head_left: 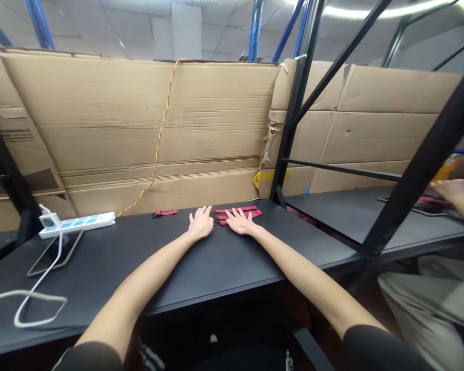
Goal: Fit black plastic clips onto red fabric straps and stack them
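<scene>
Both arms reach forward over the black tabletop (170,268). My left hand (201,222) lies at the left end of several red straps (255,212), its fingers stretched out near their dark clips. Across the straps rests my right hand (239,221), flat with fingers spread, covering part of them. The straps lie side by side, pointing to the right. To the left of my left hand, apart from the others, lies one short red strap (166,212) with a dark buckle or clip at its left end.
A white power strip (85,223) with a plugged-in white cable (42,281) and a tablet-like device (56,252) occupy the left side. Cardboard (212,123) walls the back. A black metal post (294,123) stands right; beyond it, another person's hand (454,191) is near other items.
</scene>
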